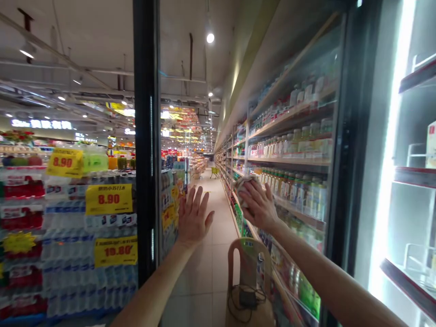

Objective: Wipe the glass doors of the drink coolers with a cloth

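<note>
A glass door (pixel 218 122) in a black frame stands before me, and the aisle shows through it. My left hand (pixel 195 218) is raised at the pane with its fingers spread and nothing held; it seems to lie flat on the glass. To its right, my right hand (pixel 258 205) is pressed over a crumpled whitish cloth (pixel 245 181) at the glass. Most of the cloth is covered by my fingers and palm. Whether the cloth is folded underneath cannot be seen.
Beyond the glass is a beige plastic chair (pixel 250 245) with a black adapter and cable (pixel 247 299) on it. Shelves of bottles (pixel 299 141) line the right side. Stacked drink packs with yellow price signs (pixel 108 200) stand left. A lit cooler shelf (pixel 413 177) is at far right.
</note>
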Motion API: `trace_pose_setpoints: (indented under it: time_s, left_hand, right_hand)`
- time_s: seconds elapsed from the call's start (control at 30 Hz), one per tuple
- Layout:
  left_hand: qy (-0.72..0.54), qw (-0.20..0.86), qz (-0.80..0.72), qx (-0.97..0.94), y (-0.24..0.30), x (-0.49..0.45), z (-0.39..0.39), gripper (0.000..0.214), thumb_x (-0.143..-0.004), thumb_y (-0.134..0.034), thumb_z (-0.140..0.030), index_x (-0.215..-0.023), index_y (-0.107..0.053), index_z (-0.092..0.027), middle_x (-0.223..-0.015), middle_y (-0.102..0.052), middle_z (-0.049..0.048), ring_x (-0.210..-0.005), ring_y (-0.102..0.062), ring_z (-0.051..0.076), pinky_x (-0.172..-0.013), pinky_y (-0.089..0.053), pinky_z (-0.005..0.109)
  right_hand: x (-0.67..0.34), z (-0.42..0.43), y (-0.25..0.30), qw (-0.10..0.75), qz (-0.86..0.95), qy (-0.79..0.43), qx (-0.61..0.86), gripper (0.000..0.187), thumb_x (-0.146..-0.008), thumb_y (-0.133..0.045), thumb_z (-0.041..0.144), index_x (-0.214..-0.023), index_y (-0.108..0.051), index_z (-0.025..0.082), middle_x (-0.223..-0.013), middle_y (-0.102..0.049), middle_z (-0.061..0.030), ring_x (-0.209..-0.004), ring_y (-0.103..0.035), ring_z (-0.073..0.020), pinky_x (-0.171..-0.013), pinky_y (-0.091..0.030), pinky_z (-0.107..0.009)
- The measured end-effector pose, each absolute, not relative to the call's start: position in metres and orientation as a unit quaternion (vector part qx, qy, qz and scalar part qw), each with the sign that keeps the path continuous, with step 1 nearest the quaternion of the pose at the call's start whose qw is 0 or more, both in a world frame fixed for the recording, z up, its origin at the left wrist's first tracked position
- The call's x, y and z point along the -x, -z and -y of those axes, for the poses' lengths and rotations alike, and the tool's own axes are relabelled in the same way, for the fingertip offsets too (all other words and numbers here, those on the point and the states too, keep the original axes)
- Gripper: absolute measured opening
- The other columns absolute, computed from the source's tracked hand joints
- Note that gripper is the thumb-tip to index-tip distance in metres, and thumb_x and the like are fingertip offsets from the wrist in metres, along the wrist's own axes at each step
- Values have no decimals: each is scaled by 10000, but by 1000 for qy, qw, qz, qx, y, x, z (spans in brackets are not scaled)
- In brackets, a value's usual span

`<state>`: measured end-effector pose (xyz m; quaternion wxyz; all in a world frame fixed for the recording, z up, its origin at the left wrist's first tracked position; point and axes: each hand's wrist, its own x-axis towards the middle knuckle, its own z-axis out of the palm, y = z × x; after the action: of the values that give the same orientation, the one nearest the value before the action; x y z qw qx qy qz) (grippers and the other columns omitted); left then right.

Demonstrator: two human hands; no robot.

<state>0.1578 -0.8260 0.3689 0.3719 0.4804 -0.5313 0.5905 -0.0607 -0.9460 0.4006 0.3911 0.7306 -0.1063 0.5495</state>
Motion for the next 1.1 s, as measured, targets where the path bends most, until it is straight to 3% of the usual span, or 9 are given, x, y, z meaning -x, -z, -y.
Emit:
trace_pose_setpoints:
  time_s: [0.07, 0.17, 0.27, 0.53, 0.7, 0.93, 1.1]
  left_hand:
    - [-585, 377, 536, -479, -369, -158, 825, 595, -855, -486, -300, -1400, -283, -173, -1420, -363, 132, -1390, -147, 230, -1131, -113, 460]
    - [-580, 375, 539, -483, -369, -155, 824, 602, -858, -476, -299, -1408, -263, -177, -1435, -336, 129, -1388, -155, 234, -1131, -106, 468]
    - [-582, 371, 534, -487, -370, -153, 824, 625, -854, -481, -298, -1415, -240, -169, -1433, -337, 134, -1389, -150, 237, -1128, -112, 479]
    - [-597, 363, 532, -478, -370, -157, 825, 627, -851, -496, -294, -1411, -249, -156, -1415, -364, 149, -1393, -129, 231, -1126, -116, 474]
    - [-584, 374, 534, -484, -370, -156, 825, 604, -852, -489, -293, -1402, -275, -166, -1417, -367, 139, -1392, -137, 227, -1128, -121, 461]
    - [-592, 369, 533, -478, -371, -154, 823, 599, -850, -489, -300, -1393, -288, -148, -1404, -389, 150, -1393, -143, 233, -1124, -128, 467]
    - [-598, 366, 527, -480, -370, -154, 824, 579, -850, -489, -300, -1377, -318, -131, -1385, -416, 163, -1392, -149, 237, -1122, -128, 468]
  right_hand:
    - [70, 952, -404, 382, 132, -582, -706, 435, -792, -512, 329, -1216, -513, 229, -1338, -478, -104, -1313, -343, -258, -1078, -203, -515]
    - [106, 978, -420, 295, 263, -703, -592, 483, -804, -465, 321, -1267, -471, 186, -1393, -397, -156, -1321, -321, -294, -1033, -250, -557]
    - [120, 988, -428, 231, 337, -748, -524, 516, -817, -428, 322, -1312, -425, 174, -1413, -360, -176, -1319, -315, -314, -1011, -256, -596]
    - [49, 938, -403, 406, 59, -535, -739, 441, -809, -487, 274, -1249, -477, 244, -1297, -525, -75, -1312, -349, -228, -1101, -153, -507]
    - [58, 947, -436, 334, 223, -678, -615, 431, -830, -452, 305, -1243, -486, 188, -1354, -458, -143, -1309, -349, -271, -1056, -223, -524]
    - [70, 945, -408, 437, 44, -510, -739, 404, -819, -468, 281, -1220, -506, 251, -1282, -542, -46, -1304, -360, -207, -1109, -157, -484]
    - [95, 974, -440, 312, 272, -694, -589, 507, -840, -403, 314, -1330, -409, 184, -1411, -378, -150, -1315, -328, -293, -1038, -242, -541]
